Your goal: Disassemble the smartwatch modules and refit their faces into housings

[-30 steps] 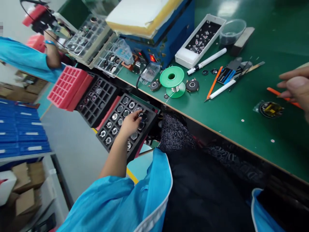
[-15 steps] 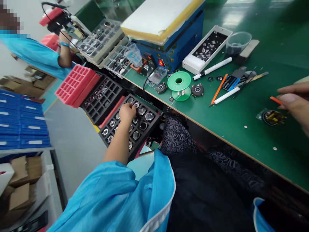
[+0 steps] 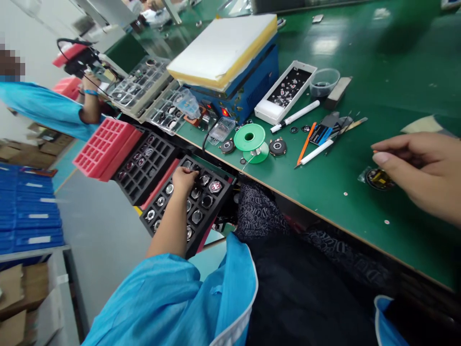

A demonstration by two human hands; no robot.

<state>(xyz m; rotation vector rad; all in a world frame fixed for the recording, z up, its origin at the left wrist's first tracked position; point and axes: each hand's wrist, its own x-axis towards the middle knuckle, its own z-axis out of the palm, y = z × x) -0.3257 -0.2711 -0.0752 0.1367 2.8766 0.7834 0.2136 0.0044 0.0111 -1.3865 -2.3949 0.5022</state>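
Note:
My left hand (image 3: 184,180) reaches down over a black foam tray (image 3: 216,207) that holds round watch cases (image 3: 197,216) in square slots. Its fingertips are pinched together at a slot near the tray's far edge; what is between them is dark and hard to make out. On the right, my right hand (image 3: 425,170) hovers above the green table, thumb and forefinger closed on a thin orange stick (image 3: 375,152), mostly hidden by the fingers. Just below it lies an opened round watch movement (image 3: 380,179) with yellow parts, apart from the fingers.
Along the table stand a green solder spool (image 3: 249,137), two black watch backs (image 3: 277,146), a white pen (image 3: 296,117), an orange pencil-like tool (image 3: 306,144), a white parts box (image 3: 270,110) and a blue heating unit (image 3: 237,98). Pink trays (image 3: 108,149) and a co-worker's arm (image 3: 90,103) are at left.
The view has turned, shifting the table things left and down. My left hand stays at the tray, its fingertips at a slot where a watch case showed. My right hand shows more fully.

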